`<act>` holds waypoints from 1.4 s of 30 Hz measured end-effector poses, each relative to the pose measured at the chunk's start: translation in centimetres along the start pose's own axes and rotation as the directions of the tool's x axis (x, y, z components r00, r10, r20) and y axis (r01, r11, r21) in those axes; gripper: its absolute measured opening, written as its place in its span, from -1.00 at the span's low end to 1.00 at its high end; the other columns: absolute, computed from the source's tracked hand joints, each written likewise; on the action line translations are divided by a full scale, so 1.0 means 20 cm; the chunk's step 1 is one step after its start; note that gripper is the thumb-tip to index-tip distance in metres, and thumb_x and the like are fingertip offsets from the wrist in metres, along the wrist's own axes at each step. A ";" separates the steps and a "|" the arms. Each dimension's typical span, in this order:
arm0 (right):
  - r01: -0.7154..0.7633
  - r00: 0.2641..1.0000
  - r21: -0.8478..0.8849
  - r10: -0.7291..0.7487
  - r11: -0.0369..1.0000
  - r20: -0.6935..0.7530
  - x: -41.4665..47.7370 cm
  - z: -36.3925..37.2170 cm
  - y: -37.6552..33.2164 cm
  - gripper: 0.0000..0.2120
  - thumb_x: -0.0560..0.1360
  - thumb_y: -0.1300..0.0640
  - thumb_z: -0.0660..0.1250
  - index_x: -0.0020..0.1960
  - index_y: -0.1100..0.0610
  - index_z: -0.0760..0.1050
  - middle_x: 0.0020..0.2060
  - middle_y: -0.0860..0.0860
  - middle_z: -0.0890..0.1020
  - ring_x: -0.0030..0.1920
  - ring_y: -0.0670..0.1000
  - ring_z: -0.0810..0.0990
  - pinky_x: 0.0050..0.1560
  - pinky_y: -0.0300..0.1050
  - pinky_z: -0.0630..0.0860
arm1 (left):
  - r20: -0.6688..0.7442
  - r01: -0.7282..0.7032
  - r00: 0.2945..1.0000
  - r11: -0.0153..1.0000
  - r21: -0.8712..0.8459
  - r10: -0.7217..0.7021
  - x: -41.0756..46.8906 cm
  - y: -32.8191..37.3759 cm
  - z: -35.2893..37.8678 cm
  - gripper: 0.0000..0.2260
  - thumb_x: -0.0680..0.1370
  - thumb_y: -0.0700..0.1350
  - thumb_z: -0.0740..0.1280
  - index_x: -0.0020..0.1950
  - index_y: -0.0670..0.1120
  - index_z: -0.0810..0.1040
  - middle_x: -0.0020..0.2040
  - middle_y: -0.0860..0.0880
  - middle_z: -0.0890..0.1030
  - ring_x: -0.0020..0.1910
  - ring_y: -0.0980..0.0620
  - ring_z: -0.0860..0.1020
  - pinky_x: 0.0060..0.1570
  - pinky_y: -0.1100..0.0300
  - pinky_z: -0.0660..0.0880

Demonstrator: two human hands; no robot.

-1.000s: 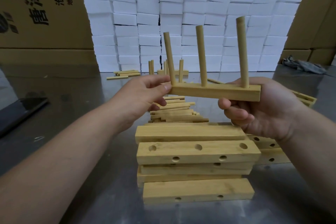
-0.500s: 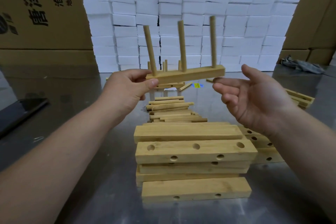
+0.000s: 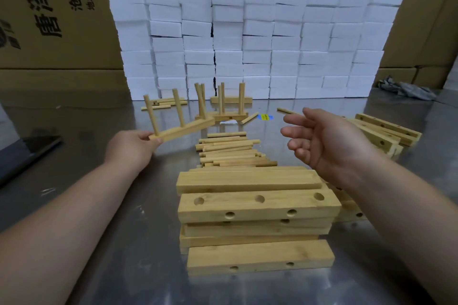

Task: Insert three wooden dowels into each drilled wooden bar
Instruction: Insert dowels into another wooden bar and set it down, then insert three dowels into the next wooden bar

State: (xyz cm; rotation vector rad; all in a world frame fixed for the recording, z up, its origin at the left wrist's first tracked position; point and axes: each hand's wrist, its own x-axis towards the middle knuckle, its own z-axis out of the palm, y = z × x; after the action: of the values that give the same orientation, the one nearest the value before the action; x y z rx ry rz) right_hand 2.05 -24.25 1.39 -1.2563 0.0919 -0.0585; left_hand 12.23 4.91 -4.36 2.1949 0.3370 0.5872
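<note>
Placement step: left hand pinches the doweled bar by its end above the table near finished bars, right hand loose and empty; next, probably, a fresh bar from the near stack.

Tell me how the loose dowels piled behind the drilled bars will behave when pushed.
The loose dowels are round and lie on a smooth, shiny metal table, so they would probably roll and scatter. They look like solid wood: likely stiff and light. The stack of drilled bars in front would probably stop any rolling toward the person.
</note>
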 end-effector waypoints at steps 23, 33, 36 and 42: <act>0.026 0.999 -0.104 -0.024 0.994 0.029 -0.02 0.03 0.03 -0.78 0.57 0.12 0.13 -0.05 0.19 0.51 -0.49 0.00 0.60 -0.58 -0.08 0.48 -0.59 -0.33 0.36 | 0.259 -0.352 0.930 0.835 0.423 0.260 0.30 0.09 0.27 -0.72 0.57 0.00 0.22 0.22 -0.06 0.55 0.19 -0.11 0.56 0.13 -0.14 0.47 0.04 0.09 0.40; 0.054 0.997 -0.113 -0.048 0.992 0.053 -0.03 0.03 0.03 -0.78 0.56 0.12 0.16 -0.03 0.21 0.53 -0.46 0.03 0.60 -0.58 -0.07 0.47 -0.60 -0.31 0.36 | 0.296 -0.445 0.892 0.787 0.427 0.343 0.38 0.18 0.44 -0.70 0.56 0.06 0.22 0.22 -0.02 0.55 0.17 -0.07 0.56 0.14 -0.10 0.47 0.02 0.11 0.38; 0.061 0.997 -0.116 -0.054 0.991 0.063 -0.04 0.03 0.03 -0.79 0.55 0.12 0.17 -0.03 0.21 0.53 -0.47 0.03 0.60 -0.58 -0.07 0.47 -0.61 -0.30 0.36 | 0.273 -0.439 0.896 0.792 0.424 0.351 0.40 0.20 0.47 -0.71 0.56 0.05 0.23 0.20 -0.02 0.56 0.16 -0.07 0.57 0.12 -0.10 0.48 0.01 0.12 0.37; 0.069 0.996 -0.114 -0.063 0.991 0.058 -0.05 0.04 0.03 -0.80 0.54 0.12 0.19 -0.05 0.20 0.54 -0.47 0.03 0.60 -0.58 -0.07 0.47 -0.61 -0.30 0.37 | 0.280 -0.462 0.886 0.764 0.450 0.370 0.42 0.22 0.51 -0.72 0.57 0.03 0.21 0.18 -0.05 0.57 0.12 -0.08 0.58 0.10 -0.10 0.48 -0.06 0.14 0.35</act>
State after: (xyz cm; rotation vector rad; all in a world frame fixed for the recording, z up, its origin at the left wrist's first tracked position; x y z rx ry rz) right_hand 1.20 -23.28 1.07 -1.3764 0.0069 -0.0772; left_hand 24.83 -0.92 -4.09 2.8492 -0.1286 0.5797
